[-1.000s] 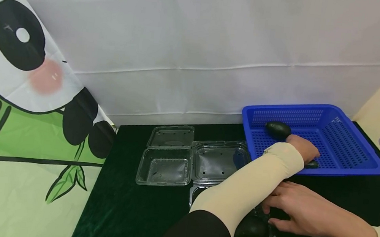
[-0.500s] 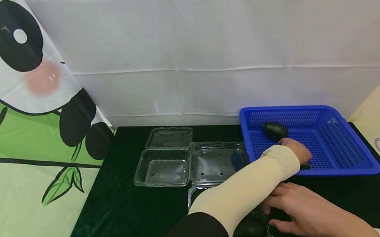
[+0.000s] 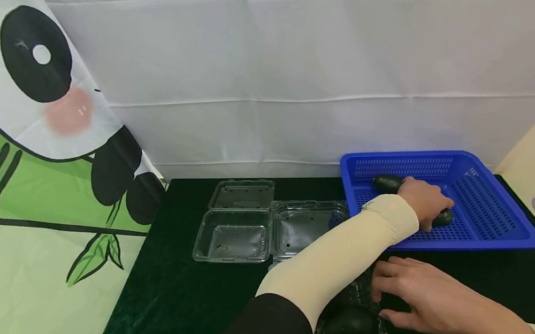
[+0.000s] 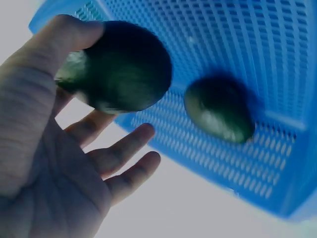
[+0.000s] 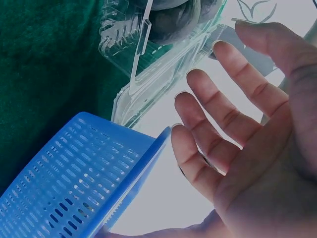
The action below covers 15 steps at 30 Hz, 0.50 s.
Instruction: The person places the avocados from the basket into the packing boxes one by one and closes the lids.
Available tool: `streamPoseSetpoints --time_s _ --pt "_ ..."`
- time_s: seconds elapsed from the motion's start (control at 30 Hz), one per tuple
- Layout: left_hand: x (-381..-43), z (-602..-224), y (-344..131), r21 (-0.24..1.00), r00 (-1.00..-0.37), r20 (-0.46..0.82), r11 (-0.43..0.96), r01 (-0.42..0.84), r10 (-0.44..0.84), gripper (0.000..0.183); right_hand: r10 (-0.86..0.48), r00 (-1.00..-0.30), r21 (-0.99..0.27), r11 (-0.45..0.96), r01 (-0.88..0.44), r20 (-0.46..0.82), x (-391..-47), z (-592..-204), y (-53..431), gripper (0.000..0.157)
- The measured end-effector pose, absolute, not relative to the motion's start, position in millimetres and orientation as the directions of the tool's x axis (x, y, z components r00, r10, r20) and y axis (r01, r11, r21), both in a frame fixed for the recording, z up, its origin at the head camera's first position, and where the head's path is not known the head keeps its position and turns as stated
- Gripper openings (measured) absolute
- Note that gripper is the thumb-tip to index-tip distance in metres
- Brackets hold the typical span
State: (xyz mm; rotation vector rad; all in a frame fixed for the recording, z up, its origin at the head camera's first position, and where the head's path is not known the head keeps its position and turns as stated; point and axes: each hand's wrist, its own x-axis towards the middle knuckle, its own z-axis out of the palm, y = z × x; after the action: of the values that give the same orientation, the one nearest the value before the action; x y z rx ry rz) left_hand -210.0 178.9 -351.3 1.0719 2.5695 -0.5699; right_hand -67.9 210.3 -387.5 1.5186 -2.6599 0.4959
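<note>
Perhaps the left hand, pinching one-sidedly, could drop its oval dark-green avocado, right of frame centre; right hand loose-fingered.

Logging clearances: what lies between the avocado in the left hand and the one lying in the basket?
In the left wrist view, only the bare blue basket shows between the held avocado and the other avocado.

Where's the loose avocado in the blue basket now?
In the head view, the loose avocado lies in the left part of the blue basket, just left of the left hand, which grips another avocado.
</note>
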Motion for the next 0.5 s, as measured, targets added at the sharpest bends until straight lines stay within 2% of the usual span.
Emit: streamPoseSetpoints --time_s 0.27,0.5 --pt "-229.3 -322.2 146.6 -0.185 -0.699 -0.273 0.677 0.712 0.661 0.071 -0.828 -0.535 -0.297 0.476 -0.828 0.165 -66.0 -386.2 208.0 0.024" --pt "-248.7 -298.0 101.8 -0.146 -0.73 -0.254 0.721 0.678 0.635 0.066 -0.826 -0.533 -0.289 0.474 -0.832 0.181 -65.8 -384.4 207.1 0.026"
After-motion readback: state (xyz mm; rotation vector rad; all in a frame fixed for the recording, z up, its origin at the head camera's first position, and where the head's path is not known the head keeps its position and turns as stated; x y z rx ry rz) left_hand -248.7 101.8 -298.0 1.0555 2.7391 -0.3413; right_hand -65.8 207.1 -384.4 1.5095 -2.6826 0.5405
